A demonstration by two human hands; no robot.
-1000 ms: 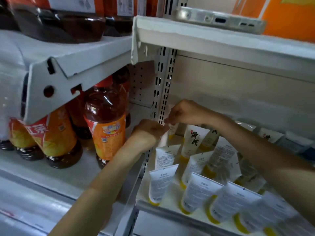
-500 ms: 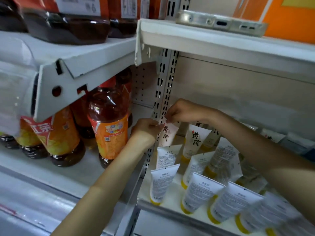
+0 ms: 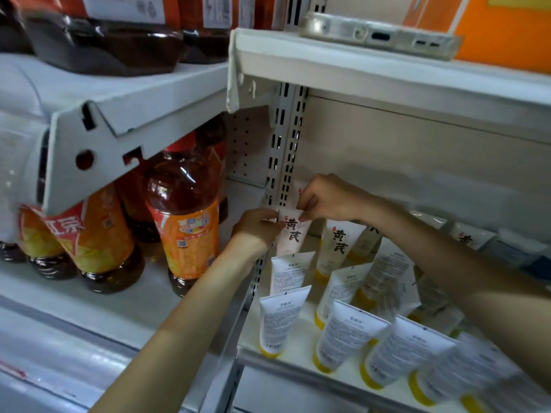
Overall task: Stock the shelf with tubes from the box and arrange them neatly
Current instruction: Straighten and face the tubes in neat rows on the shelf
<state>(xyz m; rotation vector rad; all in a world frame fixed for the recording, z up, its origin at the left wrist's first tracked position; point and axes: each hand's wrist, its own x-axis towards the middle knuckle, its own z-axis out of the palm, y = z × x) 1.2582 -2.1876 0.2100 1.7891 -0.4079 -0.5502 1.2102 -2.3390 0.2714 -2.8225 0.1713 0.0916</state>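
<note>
- The left hand (image 3: 256, 228) and the right hand (image 3: 325, 198) are close together at the back left corner of the shelf (image 3: 301, 347), both holding the same tube (image 3: 293, 234).
- The left hand's curled fingers pinch the tube's upper left edge. The right hand's fingertips pinch its flat top edge from above.
- The tube is white with large black characters facing the camera. It stands nearly upright, just beside the slotted upright (image 3: 286, 150) at the shelf's left edge, and its lower end is hidden behind the tube in front.
- Just to its right a second tube (image 3: 338, 245) with the same characters stands on a yellow cap.
- Nearer the front edge, more white tubes (image 3: 348, 335) stand cap-down in rows with their small-print backs toward the camera. Those toward the front right corner are blurred.
- Left of the upright, bottles (image 3: 185, 222) of dark liquid with orange labels stand on the neighbouring shelf.
- On the upper shelf (image 3: 357, 76) a flat silver device (image 3: 378, 34) lies near the front edge, beside an orange box (image 3: 507, 28).
</note>
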